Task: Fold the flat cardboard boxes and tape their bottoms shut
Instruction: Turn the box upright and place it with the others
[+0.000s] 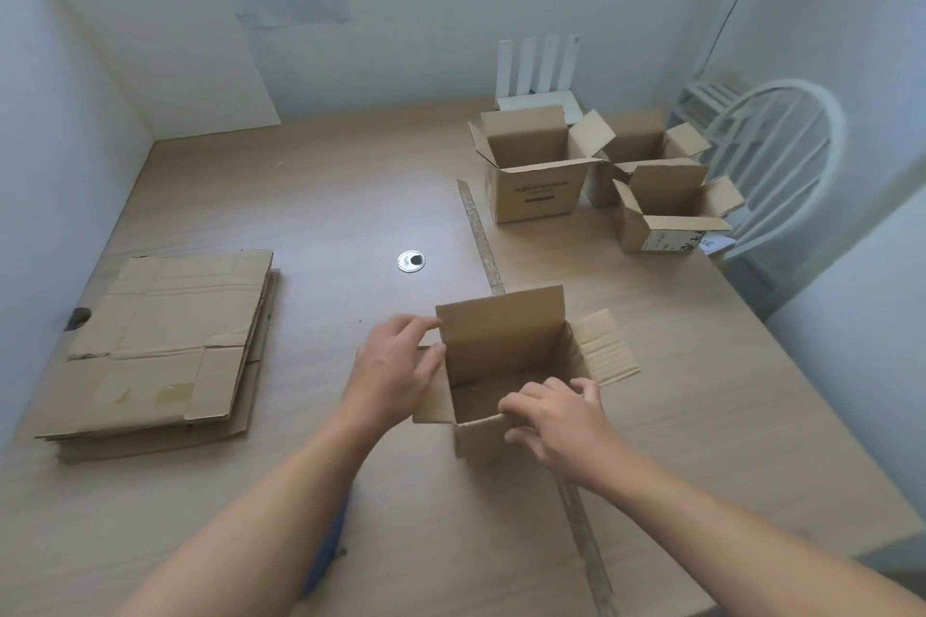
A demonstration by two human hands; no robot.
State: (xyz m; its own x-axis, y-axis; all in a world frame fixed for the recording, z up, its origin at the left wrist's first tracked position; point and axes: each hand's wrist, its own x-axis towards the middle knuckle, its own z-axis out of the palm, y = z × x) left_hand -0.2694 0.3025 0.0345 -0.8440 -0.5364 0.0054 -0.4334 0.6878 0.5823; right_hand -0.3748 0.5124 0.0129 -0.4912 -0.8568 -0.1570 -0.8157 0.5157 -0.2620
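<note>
A small brown cardboard box stands upright in front of me on the wooden table, its top flaps open. My left hand grips the box's left flap and side. My right hand pinches the near flap at the box's front rim. A stack of flat cardboard boxes lies on the table at the left. Three folded boxes stand at the far right: a larger one, one behind it and a smaller one. No tape is in view.
A round metal grommet sits in the table's middle. A strip of tape runs along the table surface. A white chair stands at the far right beyond the table edge. White partitions wall the left side.
</note>
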